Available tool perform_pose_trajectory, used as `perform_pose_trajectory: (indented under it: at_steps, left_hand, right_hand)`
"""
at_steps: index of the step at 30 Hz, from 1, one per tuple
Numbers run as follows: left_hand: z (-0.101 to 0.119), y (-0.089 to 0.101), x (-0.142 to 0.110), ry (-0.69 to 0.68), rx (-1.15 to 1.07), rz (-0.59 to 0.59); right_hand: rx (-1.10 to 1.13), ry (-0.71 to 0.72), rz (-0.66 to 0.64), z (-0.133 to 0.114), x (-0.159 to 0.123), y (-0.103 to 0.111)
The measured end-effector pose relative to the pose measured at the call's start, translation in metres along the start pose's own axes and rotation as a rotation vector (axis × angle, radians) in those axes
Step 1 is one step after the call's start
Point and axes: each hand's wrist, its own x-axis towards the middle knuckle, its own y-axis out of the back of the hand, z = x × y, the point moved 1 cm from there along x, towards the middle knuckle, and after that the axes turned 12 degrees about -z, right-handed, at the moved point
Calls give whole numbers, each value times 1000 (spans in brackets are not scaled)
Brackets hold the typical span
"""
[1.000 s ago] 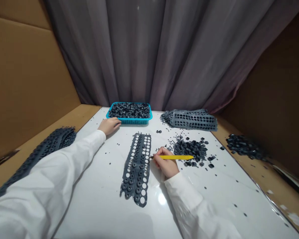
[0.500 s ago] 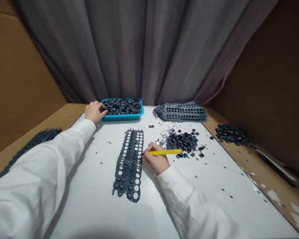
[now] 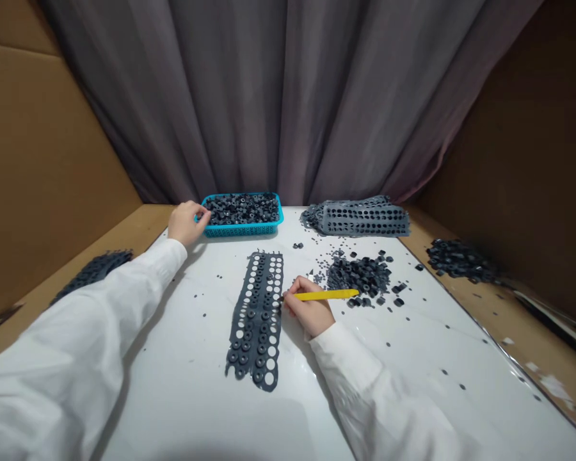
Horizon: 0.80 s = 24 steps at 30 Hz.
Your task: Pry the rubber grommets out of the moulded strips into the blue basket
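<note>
My left hand [image 3: 188,223] is at the left rim of a blue plastic basket [image 3: 242,230] filled with small black ring-shaped parts [image 3: 242,209]. Its thumb and fingertips are drawn together, and whatever lies between them is too small to make out. My right hand [image 3: 310,307] grips a yellow pen-like tool [image 3: 326,295], its dark tip at the right edge of a dark perforated rubber sheet [image 3: 255,336]. Ring-shaped parts sit along the sheet's middle and near end, while rows of round holes show white along its sides.
More perforated sheets [image 3: 365,219] lie stacked at the back right. A heap of black pieces [image 3: 365,275] is right of my right hand, with tiny discs scattered around. Another dark pile [image 3: 461,261] lies beyond the white board's right edge, and dark sheets [image 3: 93,272] lie at left.
The view has shifted, so everything appears slightly further right. My left hand's fingers have drawn together and pulled back a little towards the basket's rim. My right hand stays by the sheet.
</note>
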Motion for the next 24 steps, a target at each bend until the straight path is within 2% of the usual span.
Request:
perform_pose_trajectory:
  at_steps: [1,4,5,6,7,9,11,13,17,21,24]
  left_hand:
    - [16,3,-19,-135,-75,-73]
    - [73,8,-97,-669,-285,-500]
    - [89,10,-125,-751,-301,-589]
    - [102,11,-150,-783,-295,-633]
    - [111,12,-170,-755,-280,-627]
    - [123,13,-196,-714,-268,-597]
    - [127,13,-204,-697,-269,-577]
    - [129,14,-201,-681,-325,-594]
    - [131,24,-194,-620,-494,-665]
    - [130,33,-191,-575,-504,-737]
    - [125,34,-178,-469,-514,-667]
  right_hand:
    - [-3,-1,5,-1,0,1]
    - [-3,-7,43,-7,0,5]
    - [-1,-2,57,-9,0,6]
    - [5,5,69,-10,0,7]
    - [14,13,77,-12,-1,8]
    - [31,21,82,-14,-1,9]
    - [32,12,81,-14,-1,9]
    - [24,0,89,-12,-1,8]
    - [24,-16,71,-6,1,4]
    - [-33,-23,4,-3,1,-6]
    - [-113,-39,-11,-4,0,-11]
